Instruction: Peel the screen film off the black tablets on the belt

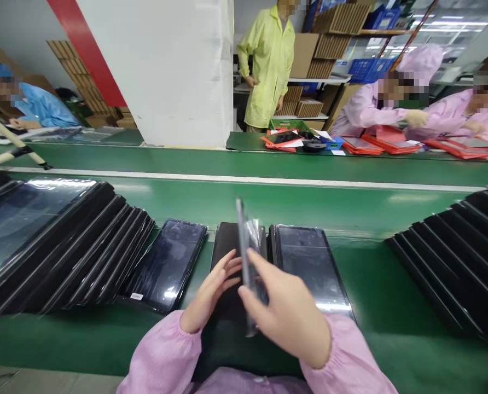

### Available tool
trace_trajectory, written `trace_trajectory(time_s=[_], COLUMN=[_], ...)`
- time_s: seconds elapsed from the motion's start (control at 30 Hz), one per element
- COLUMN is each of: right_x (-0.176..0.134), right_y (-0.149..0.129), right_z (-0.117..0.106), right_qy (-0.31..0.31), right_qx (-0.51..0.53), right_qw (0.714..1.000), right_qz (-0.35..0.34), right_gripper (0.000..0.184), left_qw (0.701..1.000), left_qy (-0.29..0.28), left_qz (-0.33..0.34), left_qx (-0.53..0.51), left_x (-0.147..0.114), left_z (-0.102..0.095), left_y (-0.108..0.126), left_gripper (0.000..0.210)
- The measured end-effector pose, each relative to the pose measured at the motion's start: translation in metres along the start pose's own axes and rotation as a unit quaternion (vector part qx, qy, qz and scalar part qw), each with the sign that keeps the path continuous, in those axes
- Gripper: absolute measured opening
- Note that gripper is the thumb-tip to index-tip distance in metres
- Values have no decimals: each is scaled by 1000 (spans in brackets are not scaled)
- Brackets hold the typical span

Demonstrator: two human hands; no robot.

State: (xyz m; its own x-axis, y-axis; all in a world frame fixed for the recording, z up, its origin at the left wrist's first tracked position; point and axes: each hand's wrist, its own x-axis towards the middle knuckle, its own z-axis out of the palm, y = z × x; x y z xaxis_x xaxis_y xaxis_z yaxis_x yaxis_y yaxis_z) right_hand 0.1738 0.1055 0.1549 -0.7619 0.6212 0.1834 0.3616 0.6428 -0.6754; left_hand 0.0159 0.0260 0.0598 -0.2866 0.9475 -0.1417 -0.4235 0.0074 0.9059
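In front of me a tablet (244, 235) stands nearly edge-on, slightly blurred, with clear film at its right side. My right hand (283, 306) grips it from the right, thumb near the lower edge. My left hand (213, 293) is on its other side, fingers stretched out towards it; whether they touch it I cannot tell. Behind and beneath lies a dark tablet or case (226, 238). Just right of it is another tablet (309, 257), screen up. A further tablet (172, 262) with a small white label lies left of my left hand.
A long overlapping row of tablets (75, 246) leans at the left, another row (453, 262) at the right. The green bench (375, 284) runs beneath. Across it, several people work; one in a yellow coat (268, 65) stands by shelves. Red sleeves (362, 145) lie on the far bench.
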Motion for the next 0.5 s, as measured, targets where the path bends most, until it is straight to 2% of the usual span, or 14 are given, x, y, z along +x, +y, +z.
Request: trace_trajectory(time_s=[0.07, 0.1, 0.2, 0.27, 0.33, 0.4, 0.5], right_x=[-6, -10, -19, -23, -25, -25, -24], right_y=[3, 8, 34, 52, 65, 71, 73], right_z=[15, 21, 36, 44, 52, 60, 70], right_qy=[-67, -83, -46, -34, -48, -54, -42], right_qx=[37, 47, 20, 16, 35, 56, 84], right_qw=[996, 995, 996, 988, 978, 972, 965], right_qz=[-42, -35, 72, 152, 202, 223, 243], right_gripper=[49, 48, 56, 64, 72, 79, 86], left_qw=[999, 996, 980, 976, 980, 981, 961], left_qy=[42, 79, 167, 172, 150, 127, 121], left_qz=[-15, -26, -54, -65, -79, -90, -59], left_qx=[-8, 13, 97, 113, 104, 119, 241], left_x=[-6, -8, -7, -2, 4, 9, 13], left_z=[-7, -11, -27, -36, -41, -42, -39], left_y=[7, 9, 9, 4, -2, -8, -16], left_gripper=[63, 61, 60, 62, 64, 63, 57])
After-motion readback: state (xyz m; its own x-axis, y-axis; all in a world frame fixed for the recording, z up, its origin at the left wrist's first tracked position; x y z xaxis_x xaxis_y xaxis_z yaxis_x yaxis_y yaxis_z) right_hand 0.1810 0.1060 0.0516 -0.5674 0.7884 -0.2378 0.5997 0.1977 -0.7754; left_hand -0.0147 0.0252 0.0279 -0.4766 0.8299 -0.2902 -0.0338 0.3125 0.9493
